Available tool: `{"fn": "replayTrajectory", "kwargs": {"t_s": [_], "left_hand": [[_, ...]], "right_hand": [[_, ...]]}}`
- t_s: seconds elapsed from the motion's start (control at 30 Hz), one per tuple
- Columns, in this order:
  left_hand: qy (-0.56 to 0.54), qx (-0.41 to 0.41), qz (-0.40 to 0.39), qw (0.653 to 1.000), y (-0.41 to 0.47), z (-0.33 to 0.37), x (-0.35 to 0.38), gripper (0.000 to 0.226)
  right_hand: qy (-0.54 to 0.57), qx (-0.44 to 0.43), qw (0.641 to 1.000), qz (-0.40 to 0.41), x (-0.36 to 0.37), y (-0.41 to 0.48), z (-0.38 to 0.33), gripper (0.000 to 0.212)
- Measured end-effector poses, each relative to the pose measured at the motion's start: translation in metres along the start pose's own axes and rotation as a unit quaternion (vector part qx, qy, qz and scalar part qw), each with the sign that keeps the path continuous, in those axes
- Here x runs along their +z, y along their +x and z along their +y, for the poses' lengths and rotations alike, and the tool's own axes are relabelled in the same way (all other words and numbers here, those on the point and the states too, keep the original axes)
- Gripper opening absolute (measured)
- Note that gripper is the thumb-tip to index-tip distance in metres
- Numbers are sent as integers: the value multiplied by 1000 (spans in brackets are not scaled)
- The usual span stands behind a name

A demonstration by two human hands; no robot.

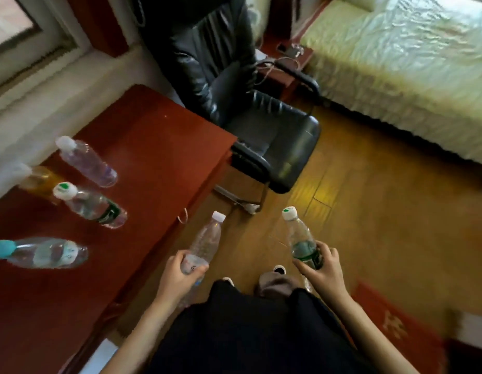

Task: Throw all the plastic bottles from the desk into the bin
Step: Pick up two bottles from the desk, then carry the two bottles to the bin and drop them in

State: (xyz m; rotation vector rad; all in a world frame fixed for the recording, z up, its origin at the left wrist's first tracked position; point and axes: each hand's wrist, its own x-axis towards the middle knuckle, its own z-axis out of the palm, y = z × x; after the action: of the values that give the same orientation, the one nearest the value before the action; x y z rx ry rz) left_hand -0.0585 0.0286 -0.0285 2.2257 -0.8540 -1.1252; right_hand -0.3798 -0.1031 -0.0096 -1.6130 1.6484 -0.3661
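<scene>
My left hand (177, 276) grips a clear plastic bottle with a white cap (207, 238), held upright beside the desk's edge. In my right hand (322, 271) is a green-labelled bottle (302, 238) with a white and green cap, over the wooden floor. Several bottles stand on the red-brown desk (142, 147): a clear one with a white cap (88, 163), an amber one (42, 182), a green-labelled one (94, 206) and one with a teal cap (45, 252). No bin is in view.
A black leather office chair (242, 103) stands at the desk's far right corner. A bed with a pale cover (396, 63) fills the upper right. Wooden floor (369, 211) lies ahead, with a red rug (391, 319) at lower right. My dark trousers and shoes show below.
</scene>
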Motion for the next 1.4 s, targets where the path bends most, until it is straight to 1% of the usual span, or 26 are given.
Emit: {"fn": "replayTrajectory", "kwargs": {"t_s": [0.1,0.23,0.37,0.5,0.57,0.67,0.77,0.93,1.07,1.17,1.27,1.4], "left_hand": [[49,58,-58,995,23,47,25,56],[92,142,-144,975,43,125,81,60],[126,205,-216,946,41,195,161,62],[152,235,-269,922,24,245,253,60],[170,249,-290,908,16,266,296,56],[178,260,-323,892,8,299,350,36],[163,243,-343,892,3,337,391,27],[169,235,-352,890,18,398,446,29],[166,233,-354,890,43,448,491,26],[158,230,-352,894,73,491,532,29],[155,228,-356,893,110,549,581,32],[172,253,-383,872,147,650,649,34]], "right_hand": [[49,42,995,72,-27,-20,28,55],[88,103,978,159,-67,-39,70,52],[99,161,954,232,-111,-57,128,46],[128,217,926,283,-160,-71,188,41],[147,241,912,298,-184,-74,217,38],[195,267,888,319,-217,-73,249,31],[219,274,871,343,-247,-63,269,27],[279,292,844,354,-291,-25,296,22],[306,298,829,362,-332,29,327,26],[311,303,824,363,-369,83,352,33],[308,303,822,371,-414,141,376,35],[306,320,806,393,-486,197,397,26]]}}
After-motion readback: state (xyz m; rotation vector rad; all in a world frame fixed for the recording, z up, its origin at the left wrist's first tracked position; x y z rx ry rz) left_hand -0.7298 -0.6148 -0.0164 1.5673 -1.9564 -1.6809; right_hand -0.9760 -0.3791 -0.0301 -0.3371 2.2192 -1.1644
